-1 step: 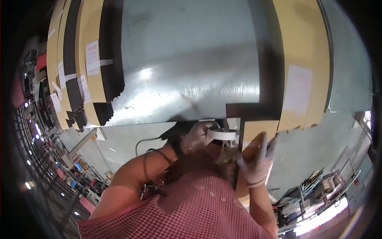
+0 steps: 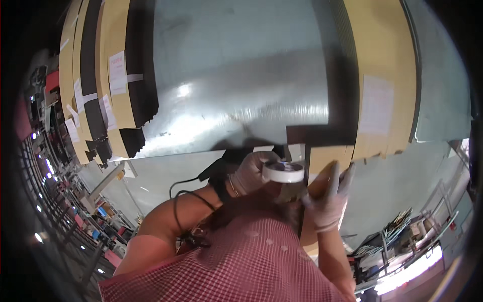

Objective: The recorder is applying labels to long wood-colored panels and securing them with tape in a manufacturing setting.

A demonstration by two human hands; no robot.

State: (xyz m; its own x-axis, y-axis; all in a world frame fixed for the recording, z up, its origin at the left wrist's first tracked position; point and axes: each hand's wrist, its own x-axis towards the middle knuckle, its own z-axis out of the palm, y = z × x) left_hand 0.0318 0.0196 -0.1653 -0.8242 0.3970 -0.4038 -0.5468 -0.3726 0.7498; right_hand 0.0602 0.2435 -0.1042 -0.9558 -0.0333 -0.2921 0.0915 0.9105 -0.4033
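Note:
My left hand, in a thin pale glove, is closed around a roll of white tape, just below the metal table's near edge. My right hand, gloved too, has its fingers stretched out along a tan cardboard piece near the table's front right corner. Its fingertips lie against the cardboard, and its thumb side is blurred. Between the hands, close to my checked shirt, the lower part of the cardboard is in shadow and hard to make out.
The shiny metal table spans the middle. Folded tan and black cardboard with paper labels stands along its left side. A stack of cardboard with a pale label lies on the right. A black cable loops beside my left forearm. Racks stand at lower right.
The tape roll in my left hand has turned a little and shows more of its side and opening. My right hand has shifted slightly up along the cardboard.

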